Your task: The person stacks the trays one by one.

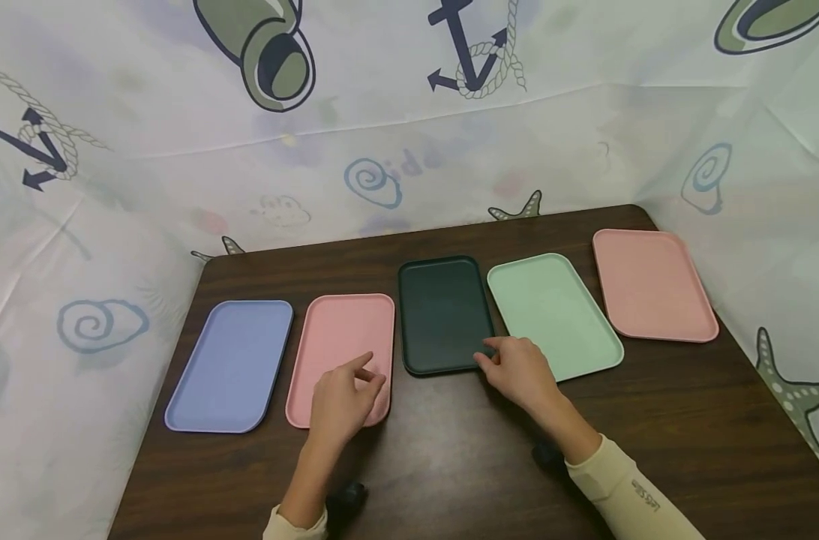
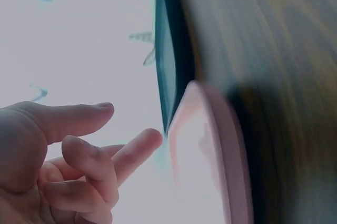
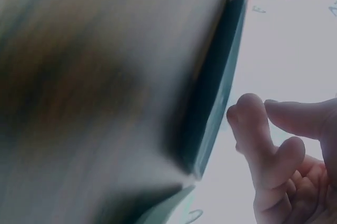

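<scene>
My left hand (image 1: 342, 397) hovers above the lower right part of a pink tray (image 1: 345, 322), its index finger partly stretched and the others loosely bent. Nothing lies between those fingers, and the left wrist view shows a gap between them and the pink tray (image 2: 197, 166). By the lower right corner of a dark green tray (image 1: 443, 315) is my right hand (image 1: 520, 371), partly covering the edge of a light green tray (image 1: 551, 307). The right wrist view shows its thumb near the bent index finger, apart from the dark tray (image 3: 213, 92) and holding nothing.
A blue tray (image 1: 230, 367) lies at the left end of the row, and another pink tray (image 1: 655, 285) at the far right. All lie flat on a dark wooden table (image 1: 450, 465). Printed cloth (image 1: 409, 120) hangs behind the table and at both sides.
</scene>
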Tool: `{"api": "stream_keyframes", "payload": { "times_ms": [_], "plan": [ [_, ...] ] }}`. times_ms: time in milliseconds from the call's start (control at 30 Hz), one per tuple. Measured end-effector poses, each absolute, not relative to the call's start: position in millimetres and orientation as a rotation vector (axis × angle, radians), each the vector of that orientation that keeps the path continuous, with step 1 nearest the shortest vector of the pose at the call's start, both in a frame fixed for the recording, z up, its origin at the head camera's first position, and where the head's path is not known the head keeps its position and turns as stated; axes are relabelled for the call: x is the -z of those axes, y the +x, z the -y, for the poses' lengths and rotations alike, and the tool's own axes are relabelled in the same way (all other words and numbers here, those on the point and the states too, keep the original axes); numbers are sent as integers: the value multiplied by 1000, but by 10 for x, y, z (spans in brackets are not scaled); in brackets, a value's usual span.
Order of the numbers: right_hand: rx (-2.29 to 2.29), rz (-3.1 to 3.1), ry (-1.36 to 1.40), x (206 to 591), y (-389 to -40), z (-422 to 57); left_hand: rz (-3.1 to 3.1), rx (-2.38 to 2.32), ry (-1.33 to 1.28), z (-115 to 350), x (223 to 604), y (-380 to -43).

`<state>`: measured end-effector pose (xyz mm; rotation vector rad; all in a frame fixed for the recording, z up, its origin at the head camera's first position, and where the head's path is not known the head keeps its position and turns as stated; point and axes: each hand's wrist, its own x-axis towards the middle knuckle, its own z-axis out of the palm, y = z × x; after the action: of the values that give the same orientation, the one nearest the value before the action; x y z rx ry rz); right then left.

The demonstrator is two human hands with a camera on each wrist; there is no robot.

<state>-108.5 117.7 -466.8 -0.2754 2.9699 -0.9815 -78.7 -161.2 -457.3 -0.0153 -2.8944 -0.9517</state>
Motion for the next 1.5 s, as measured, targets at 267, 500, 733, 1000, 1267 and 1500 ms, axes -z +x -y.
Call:
{"api": "stream_keyframes", "payload": {
  "times_ms": [267, 500, 733, 1000, 1267, 1500],
  "plan": [
    [1017, -2908, -391, 4669, -944, -917, 2862, 865, 113, 2098, 4553, -581],
    [1025, -2822, -486, 4732, -830, -712, 2801, 778, 268, 2412, 4602, -424],
    [1165, -2514, -552, 4849, -724, -499, 2913, 593, 503, 2612, 4660, -253],
    [1254, -2364, -487, 4934, -633, -242, 3061, 604, 587, 2709, 4711, -246],
    [1278, -2298, -396, 4953, -723, -109, 3115, 644, 547, 2731, 4743, -355],
    [1327, -2256, -381, 4981, -802, -19, 3089, 704, 527, 2702, 4797, -389]
  ]
}}
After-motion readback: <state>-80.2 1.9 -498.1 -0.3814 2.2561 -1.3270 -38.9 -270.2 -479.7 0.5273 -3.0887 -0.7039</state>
